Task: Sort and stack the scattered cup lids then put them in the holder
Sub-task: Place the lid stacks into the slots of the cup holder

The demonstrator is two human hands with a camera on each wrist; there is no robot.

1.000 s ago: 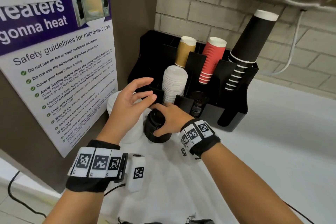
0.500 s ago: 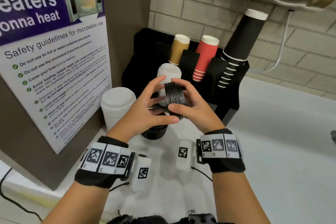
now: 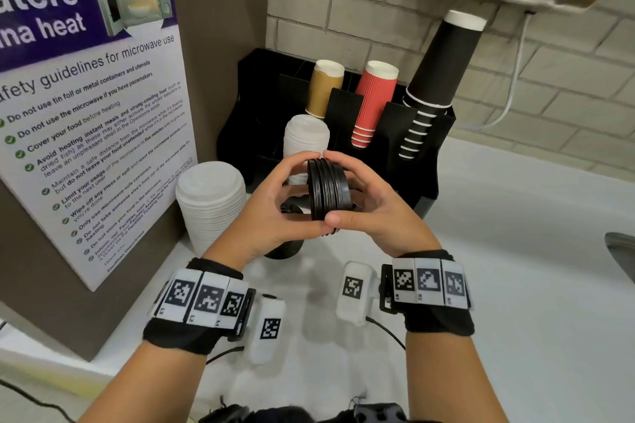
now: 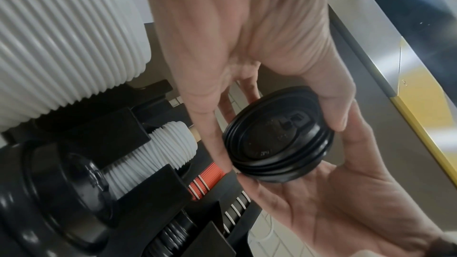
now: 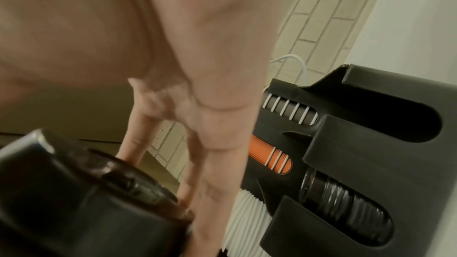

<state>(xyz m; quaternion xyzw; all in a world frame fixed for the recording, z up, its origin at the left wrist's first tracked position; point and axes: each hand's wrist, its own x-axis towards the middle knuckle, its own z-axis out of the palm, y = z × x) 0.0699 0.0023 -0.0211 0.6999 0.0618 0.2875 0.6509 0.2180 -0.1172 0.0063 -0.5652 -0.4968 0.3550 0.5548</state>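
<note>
At the centre of the head view, both hands hold a short stack of black lids (image 3: pixel 329 192) in the air, in front of the black holder (image 3: pixel 426 161). The left hand (image 3: pixel 271 209) curls round the stack's left face, thumb under it and fingertips over the top rim; the right hand (image 3: pixel 372 208) cups the right face the same way, so that the thumbs meet below and the fingertips nearly meet above. The stack lies on its side: its long axis runs left to right across the frame and the lid rims stand on edge. About six rims show, though the exact count is hard to tell.

In the left wrist view the flat top of the end lid (image 4: pixel 278 134) faces the left palm.

Room is tight on the left, where a poster board (image 3: pixel 92 134) stands and a tall stack of white lids (image 3: pixel 211 203) sits against it. A second, narrower stack of white lids (image 3: pixel 305 141) stands in the holder just behind the hands. A dark stack of lids (image 3: pixel 287 247) rests on the counter under the left hand. To the lower right the white counter (image 3: pixel 515 285) lies open.

The holder's back row carries three cup stacks: tan (image 3: pixel 324 87), red (image 3: pixel 374 103) and black (image 3: pixel 436 79). More black lids (image 5: pixel 346 208) fill a front slot.
</note>
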